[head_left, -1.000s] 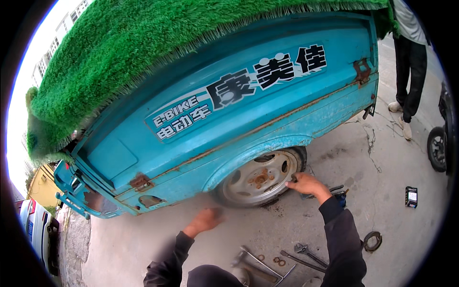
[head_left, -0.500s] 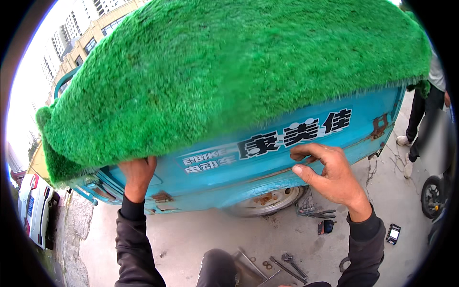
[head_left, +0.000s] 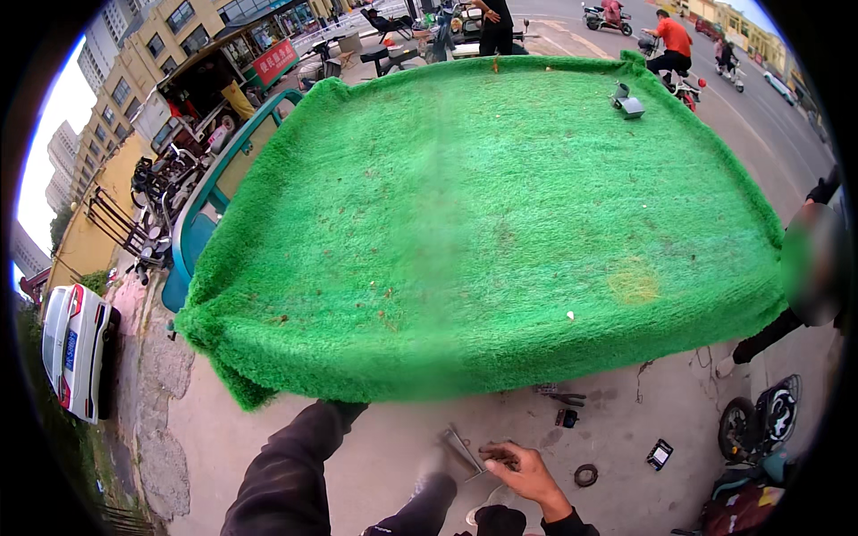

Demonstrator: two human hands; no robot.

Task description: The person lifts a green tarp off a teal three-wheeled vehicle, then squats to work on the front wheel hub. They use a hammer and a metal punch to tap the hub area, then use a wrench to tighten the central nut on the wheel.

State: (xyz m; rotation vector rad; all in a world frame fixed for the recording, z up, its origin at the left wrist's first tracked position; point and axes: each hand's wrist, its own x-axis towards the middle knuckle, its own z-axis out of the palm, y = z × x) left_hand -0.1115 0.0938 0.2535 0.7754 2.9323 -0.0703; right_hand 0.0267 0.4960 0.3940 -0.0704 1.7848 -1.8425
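The green artificial-turf cover spreads over the box body of a blue vehicle, its near edge hanging down. My left forearm, in a dark sleeve, reaches up under that edge. The turf hides my left hand, so its fingers and anything in them are out of sight. Lower down, over the ground, my right hand hangs with fingers loosely bent and thumb apart; nothing shows between them. Just left of it a T-shaped metal wrench lies on the concrete. A small grey metal piece rests on the cover's far right.
Pliers, a small black box, a dark ring and a screen device lie on the ground. A parked scooter and a person stand at right. A white car is at left; riders are on the street beyond.
My view has risen, so the cover's top now shows instead of the blue side panel. My left hand has gone out of sight under the turf; my right hand has dropped away from the panel.
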